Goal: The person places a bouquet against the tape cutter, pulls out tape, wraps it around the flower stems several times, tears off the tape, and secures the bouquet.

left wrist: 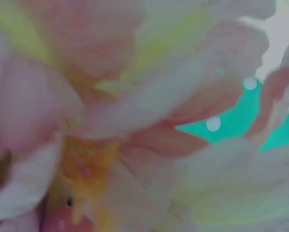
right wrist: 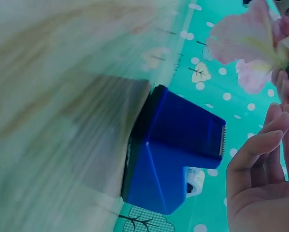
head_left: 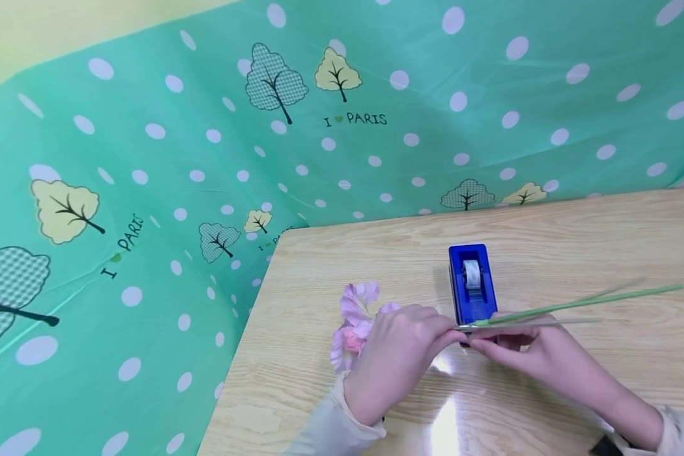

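Observation:
Pink artificial flowers (head_left: 353,335) lie at the left, partly behind my left hand (head_left: 399,354), which grips their stems just below the blooms. Green stems (head_left: 593,301) run out to the right, over my right hand (head_left: 547,354). The right thumb and fingers pinch the stems close beside the left fingertips. A small shiny patch shows on the stems between the hands. Just behind them stands a blue tape dispenser (head_left: 475,307) with a roll of clear tape (head_left: 473,273); its front end is partly hidden. Blurred petals (left wrist: 149,106) fill the left wrist view.
The wooden table (head_left: 576,253) has a light grain and a glossy front. Green dotted cloth (head_left: 410,114) with printed trees hangs behind it and along the left side. In the right wrist view, the dispenser's toothed cutter (right wrist: 223,140) is close to the right hand.

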The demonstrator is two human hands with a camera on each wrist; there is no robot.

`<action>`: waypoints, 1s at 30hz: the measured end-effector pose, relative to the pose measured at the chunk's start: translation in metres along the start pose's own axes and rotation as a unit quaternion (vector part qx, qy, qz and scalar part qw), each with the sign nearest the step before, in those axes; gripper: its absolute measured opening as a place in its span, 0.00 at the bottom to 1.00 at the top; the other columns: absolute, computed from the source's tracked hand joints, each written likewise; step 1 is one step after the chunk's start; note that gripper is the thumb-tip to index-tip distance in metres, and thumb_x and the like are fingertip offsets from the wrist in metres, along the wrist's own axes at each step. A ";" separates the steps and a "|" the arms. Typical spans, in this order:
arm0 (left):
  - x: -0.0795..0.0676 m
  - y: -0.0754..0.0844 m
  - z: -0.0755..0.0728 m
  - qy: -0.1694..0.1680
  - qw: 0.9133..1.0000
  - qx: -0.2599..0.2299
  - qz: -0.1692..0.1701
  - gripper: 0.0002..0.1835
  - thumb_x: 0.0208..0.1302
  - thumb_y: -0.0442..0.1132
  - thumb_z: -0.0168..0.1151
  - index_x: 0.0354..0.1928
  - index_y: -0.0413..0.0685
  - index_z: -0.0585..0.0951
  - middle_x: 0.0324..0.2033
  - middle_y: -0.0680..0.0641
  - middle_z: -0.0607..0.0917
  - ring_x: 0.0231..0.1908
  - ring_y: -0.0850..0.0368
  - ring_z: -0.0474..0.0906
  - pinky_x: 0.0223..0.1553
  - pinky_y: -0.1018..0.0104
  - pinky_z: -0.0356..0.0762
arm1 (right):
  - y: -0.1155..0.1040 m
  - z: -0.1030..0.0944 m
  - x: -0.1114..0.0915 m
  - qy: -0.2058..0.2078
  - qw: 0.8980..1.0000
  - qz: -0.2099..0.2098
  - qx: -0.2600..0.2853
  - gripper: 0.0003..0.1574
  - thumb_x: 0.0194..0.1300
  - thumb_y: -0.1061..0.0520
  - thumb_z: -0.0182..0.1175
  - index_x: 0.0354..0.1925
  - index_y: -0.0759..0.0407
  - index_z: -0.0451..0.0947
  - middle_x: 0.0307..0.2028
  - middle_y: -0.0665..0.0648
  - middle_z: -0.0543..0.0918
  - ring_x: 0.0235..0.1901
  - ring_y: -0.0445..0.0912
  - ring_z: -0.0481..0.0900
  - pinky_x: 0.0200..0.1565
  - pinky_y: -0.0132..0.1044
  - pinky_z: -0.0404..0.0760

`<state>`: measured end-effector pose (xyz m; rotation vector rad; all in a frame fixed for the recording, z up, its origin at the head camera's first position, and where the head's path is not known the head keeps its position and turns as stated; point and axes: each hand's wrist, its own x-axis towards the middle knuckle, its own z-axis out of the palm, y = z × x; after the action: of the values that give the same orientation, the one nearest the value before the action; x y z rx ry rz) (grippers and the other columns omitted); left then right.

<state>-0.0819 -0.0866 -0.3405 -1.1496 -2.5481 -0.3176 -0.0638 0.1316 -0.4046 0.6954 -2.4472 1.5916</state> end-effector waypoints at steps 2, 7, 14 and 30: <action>0.001 0.001 0.002 0.013 1.000 0.011 -0.008 0.13 0.68 0.51 0.61 0.28 0.58 0.86 0.19 0.63 0.81 0.19 0.71 0.70 0.22 0.83 0.63 | -0.002 -0.001 -0.001 0.004 1.000 0.014 -0.002 0.12 0.61 0.64 0.69 0.42 0.50 0.88 0.36 0.43 0.89 0.34 0.33 0.85 0.32 0.27 0.83; 0.002 0.002 0.005 0.038 0.999 0.012 -0.023 0.12 0.67 0.51 0.63 0.27 0.58 0.86 0.17 0.62 0.78 0.18 0.69 0.69 0.22 0.81 0.64 | -0.005 -0.003 -0.003 0.002 0.999 0.045 0.013 0.09 0.63 0.63 0.67 0.41 0.52 0.89 0.36 0.46 0.90 0.34 0.35 0.86 0.32 0.28 0.83; 0.001 0.003 0.006 0.042 0.999 0.001 -0.035 0.11 0.68 0.50 0.61 0.32 0.58 0.88 0.19 0.63 0.79 0.20 0.73 0.70 0.25 0.85 0.69 | -0.009 -0.004 -0.001 0.007 0.999 0.019 0.025 0.11 0.63 0.66 0.66 0.40 0.54 0.88 0.28 0.46 0.88 0.27 0.36 0.82 0.27 0.29 0.79; 0.002 0.003 0.009 -0.017 0.991 -0.085 -0.100 0.10 0.64 0.49 0.64 0.36 0.53 0.89 0.30 0.59 0.88 0.30 0.72 0.83 0.35 0.84 0.76 | -0.011 -0.002 -0.003 -0.006 0.997 0.071 0.036 0.07 0.66 0.61 0.65 0.40 0.53 0.88 0.26 0.47 0.86 0.22 0.37 0.77 0.21 0.32 0.76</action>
<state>-0.0825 -0.0808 -0.3477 -0.9625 -2.7150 -0.5784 -0.0568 0.1309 -0.3954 0.5523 -2.5102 1.7383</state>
